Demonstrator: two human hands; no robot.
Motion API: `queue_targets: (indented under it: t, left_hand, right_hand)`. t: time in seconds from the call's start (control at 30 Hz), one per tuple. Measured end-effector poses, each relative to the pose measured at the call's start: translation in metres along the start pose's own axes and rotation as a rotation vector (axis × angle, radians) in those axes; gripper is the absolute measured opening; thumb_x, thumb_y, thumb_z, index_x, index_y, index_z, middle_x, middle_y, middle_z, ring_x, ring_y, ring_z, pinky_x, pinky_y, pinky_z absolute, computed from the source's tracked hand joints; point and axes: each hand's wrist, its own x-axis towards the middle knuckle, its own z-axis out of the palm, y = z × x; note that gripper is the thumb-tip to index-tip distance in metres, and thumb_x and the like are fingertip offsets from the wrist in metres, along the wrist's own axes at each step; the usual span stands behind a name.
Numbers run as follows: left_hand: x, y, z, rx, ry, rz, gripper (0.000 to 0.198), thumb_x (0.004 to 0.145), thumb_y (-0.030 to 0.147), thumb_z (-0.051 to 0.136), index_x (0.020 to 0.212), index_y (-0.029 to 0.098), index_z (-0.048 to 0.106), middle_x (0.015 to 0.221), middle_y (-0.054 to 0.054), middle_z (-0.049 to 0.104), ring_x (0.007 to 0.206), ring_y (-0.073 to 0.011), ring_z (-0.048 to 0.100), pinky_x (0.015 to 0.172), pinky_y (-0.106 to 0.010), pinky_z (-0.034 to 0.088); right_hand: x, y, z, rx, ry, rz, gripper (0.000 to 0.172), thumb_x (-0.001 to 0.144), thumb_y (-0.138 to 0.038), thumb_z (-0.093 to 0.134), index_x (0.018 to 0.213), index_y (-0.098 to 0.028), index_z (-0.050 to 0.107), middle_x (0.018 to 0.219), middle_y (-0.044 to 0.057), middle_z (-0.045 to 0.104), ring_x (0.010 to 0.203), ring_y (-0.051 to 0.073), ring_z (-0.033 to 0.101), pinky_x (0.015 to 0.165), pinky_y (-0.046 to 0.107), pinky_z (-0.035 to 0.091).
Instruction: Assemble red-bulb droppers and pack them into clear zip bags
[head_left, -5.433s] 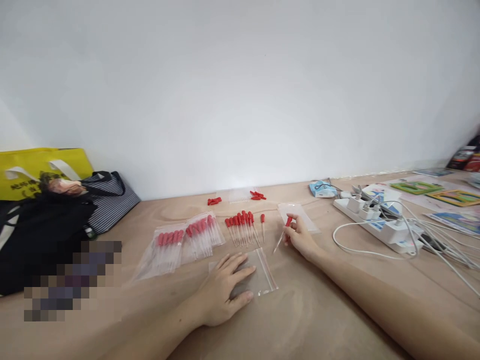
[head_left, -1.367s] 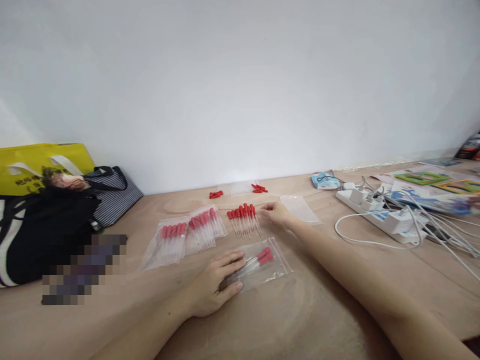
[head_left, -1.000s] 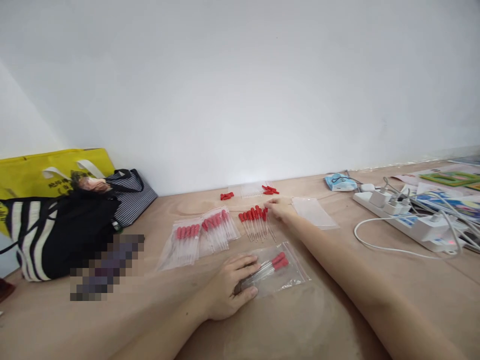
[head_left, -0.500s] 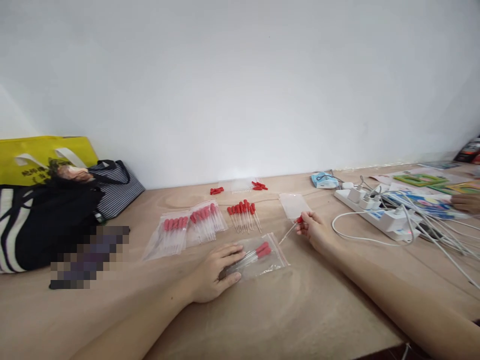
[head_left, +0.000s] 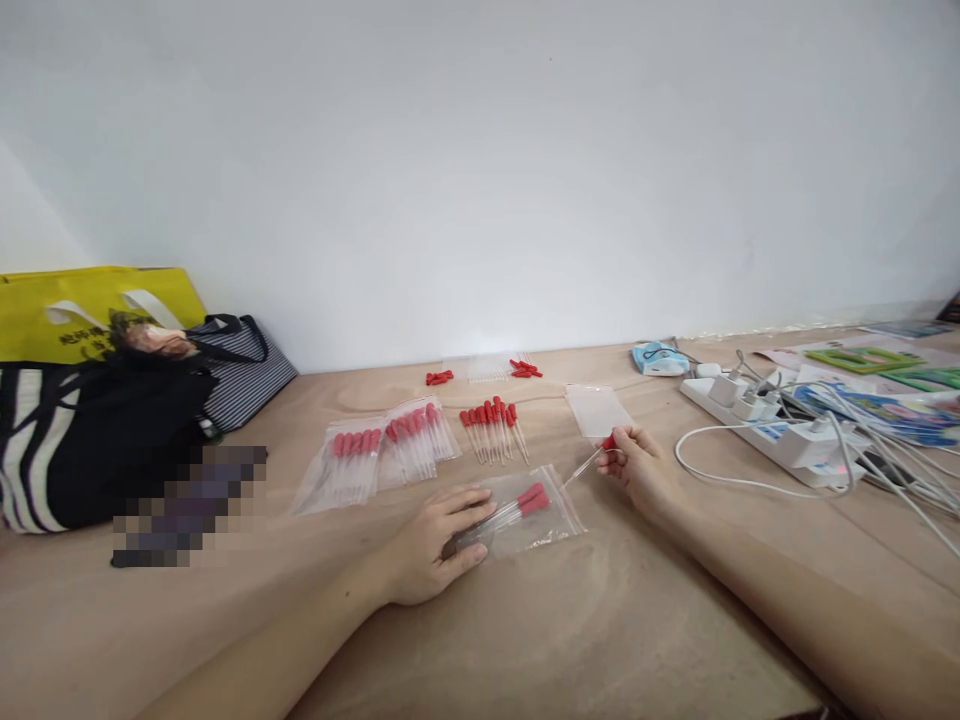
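Fingers spread, my left hand (head_left: pixel 435 545) rests on the end of a clear zip bag (head_left: pixel 559 530), pressing it to the table. Inside the bag lie a few glass droppers with red bulbs (head_left: pixel 532 498); my fingers hide their tips. Between thumb and fingers, my right hand (head_left: pixel 637 468) holds a single dropper (head_left: pixel 589 462) by its red bulb. Its glass tip points down and left, close to the bag's zip end. Several loose droppers (head_left: pixel 491 425) are fanned out behind the bag. To their left, filled bags of droppers (head_left: pixel 349 460) overlap.
Another zip bag (head_left: pixel 596 408) lies flat behind my right hand. Loose red bulbs (head_left: pixel 525 369) and glass tubes sit near the wall. A power strip (head_left: pixel 772 435) with tangled cables, a blue mask (head_left: pixel 660 358) and colourful sheets occupy the right. Bags (head_left: pixel 97 450) crowd the left.
The whole view has shifted slightly; both hands keep nearly the same place and hold. Another person's hand at the right edge has left the view.
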Motion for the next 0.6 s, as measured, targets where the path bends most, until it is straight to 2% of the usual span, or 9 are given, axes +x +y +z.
queue_targets:
  t: [0.17,0.27,0.37,0.47,0.6]
  left_hand:
    - [0.000,-0.001,0.000,-0.004,0.001,0.008,0.043,0.084,0.033,0.045,0.126,0.026,0.040,0.135,-0.004,0.036,0.124,-0.0227,0.030,0.101,-0.042,0.028]
    - [-0.001,0.000,0.000,-0.004,-0.003,-0.002,0.043,0.083,0.034,0.045,0.126,0.026,0.041,0.135,-0.004,0.036,0.123,-0.0233,0.031,0.101,-0.043,0.028]
    - [-0.001,0.001,0.000,0.007,0.001,-0.004,0.043,0.083,0.033,0.046,0.125,0.025,0.042,0.134,-0.004,0.037,0.123,-0.0235,0.031,0.101,-0.043,0.027]
    - [0.001,0.002,-0.001,0.026,-0.010,-0.010,0.043,0.083,0.032,0.046,0.124,0.023,0.043,0.134,-0.006,0.037,0.123,-0.0238,0.031,0.101,-0.043,0.028]
    - [0.002,0.002,-0.001,0.035,-0.017,-0.007,0.043,0.083,0.033,0.045,0.125,0.022,0.043,0.134,-0.006,0.038,0.123,-0.0231,0.031,0.100,-0.042,0.028]
  right_hand:
    - [-0.010,0.004,0.004,0.037,-0.106,0.068,0.024,0.071,-0.039,0.058,0.074,-0.020,0.044,0.068,-0.001,0.056,0.051,0.009,0.054,0.047,0.022,0.047]
    - [-0.018,0.003,0.006,0.043,-0.264,0.184,0.025,0.069,-0.039,0.062,0.076,-0.019,0.047,0.073,0.000,0.059,0.059,0.011,0.058,0.057,0.024,0.049]
    - [-0.023,0.001,0.005,-0.054,-0.461,0.248,0.026,0.063,-0.035,0.068,0.073,-0.016,0.053,0.072,0.000,0.060,0.064,0.010,0.058,0.063,0.023,0.047]
    - [-0.023,0.001,0.003,-0.229,-0.613,0.214,0.026,0.058,-0.032,0.072,0.070,-0.014,0.057,0.062,-0.002,0.059,0.055,0.007,0.053,0.057,0.021,0.044]
    - [-0.024,0.002,0.003,-0.411,-0.711,0.179,0.032,0.058,-0.039,0.070,0.076,-0.014,0.062,0.055,-0.002,0.057,0.046,0.007,0.048,0.044,0.019,0.038]
